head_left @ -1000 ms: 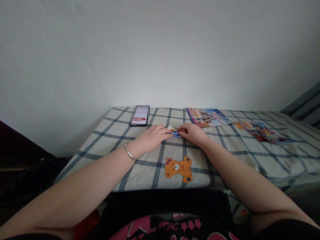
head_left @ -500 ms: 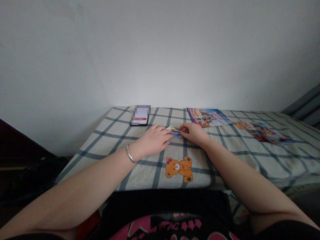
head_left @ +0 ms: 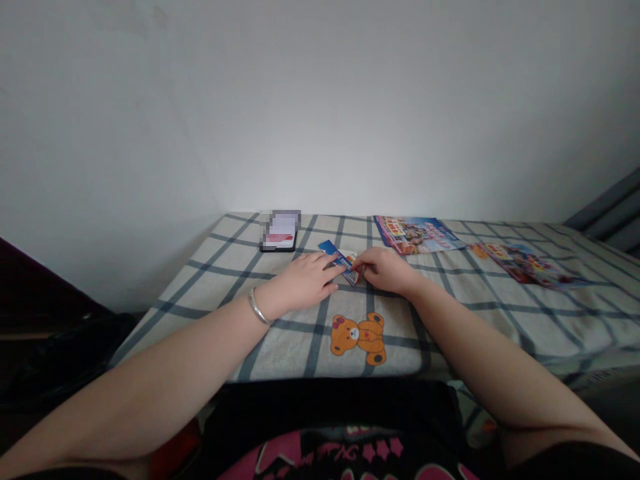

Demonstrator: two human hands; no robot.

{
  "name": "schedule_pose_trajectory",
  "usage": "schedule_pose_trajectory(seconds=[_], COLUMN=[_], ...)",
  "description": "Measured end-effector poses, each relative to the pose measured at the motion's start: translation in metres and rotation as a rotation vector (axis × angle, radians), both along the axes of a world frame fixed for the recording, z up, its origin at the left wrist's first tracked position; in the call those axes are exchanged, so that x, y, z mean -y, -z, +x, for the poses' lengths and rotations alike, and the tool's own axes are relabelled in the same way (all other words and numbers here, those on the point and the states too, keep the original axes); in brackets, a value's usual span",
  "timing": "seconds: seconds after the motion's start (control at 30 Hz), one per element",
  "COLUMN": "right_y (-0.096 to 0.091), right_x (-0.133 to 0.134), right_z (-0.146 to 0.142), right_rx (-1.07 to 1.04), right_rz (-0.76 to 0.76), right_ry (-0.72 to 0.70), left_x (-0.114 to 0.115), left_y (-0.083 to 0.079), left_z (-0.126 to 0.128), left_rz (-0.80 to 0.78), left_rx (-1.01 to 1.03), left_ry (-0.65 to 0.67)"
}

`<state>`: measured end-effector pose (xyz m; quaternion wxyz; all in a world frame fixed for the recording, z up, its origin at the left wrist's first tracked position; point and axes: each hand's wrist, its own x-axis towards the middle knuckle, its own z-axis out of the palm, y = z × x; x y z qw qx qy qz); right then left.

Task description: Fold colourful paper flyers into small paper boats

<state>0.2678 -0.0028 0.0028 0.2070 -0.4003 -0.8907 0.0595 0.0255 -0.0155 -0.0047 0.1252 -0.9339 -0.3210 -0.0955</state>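
A small folded leaflet (head_left: 334, 251), blue with white print and some red and yellow, lies slantwise on the checked cloth. My left hand (head_left: 309, 277), with a silver bangle at the wrist, rests flat across its left part, fingers stretched out. At the leaflet's right end is my right hand (head_left: 385, 269), its fingers curled and the index fingertip and thumb on the paper. The fingers of both hands cover parts of the leaflet.
A phone (head_left: 279, 232) stands near the wall at the left back. Two colourful printed leaflets lie to the right: one flyer (head_left: 419, 235) by the wall, another flyer (head_left: 533, 265) farther right. The checked tablecloth (head_left: 285, 347) has a printed bear (head_left: 360, 338) near the front edge.
The folded leaflet has turned, and its blue far end now sticks out beyond my left fingers. My right fingers have shifted slightly left and press on its near end.
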Motion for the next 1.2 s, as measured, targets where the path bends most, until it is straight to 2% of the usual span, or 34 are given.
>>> schedule_pose_trajectory(seconds=[0.2, 0.4, 0.53, 0.8, 1.0, 1.2], right_y=[0.001, 0.001, 0.002, 0.001, -0.002, -0.011], right_x=[-0.003, -0.002, -0.005, -0.005, -0.002, 0.003], right_z=[0.005, 0.007, 0.010, 0.012, 0.006, -0.004], right_rx=[-0.002, -0.005, 0.021, 0.067, 0.124, 0.234], right_rz=[0.026, 0.041, 0.042, 0.085, 0.095, 0.119], right_ry=[-0.125, -0.117, -0.107, -0.110, -0.070, -0.082], left_x=[-0.006, 0.001, 0.005, -0.001, -0.010, -0.005], left_y=[-0.002, -0.014, -0.012, -0.004, 0.003, -0.003], left_z=[-0.005, -0.003, 0.000, 0.000, 0.001, 0.010], left_rz=[-0.129, -0.209, -0.218, -0.158, -0.052, 0.077], left_rx=[-0.002, 0.088, 0.123, 0.119, 0.145, 0.053], left_ry=[0.056, 0.199, 0.244, 0.151, 0.099, 0.038])
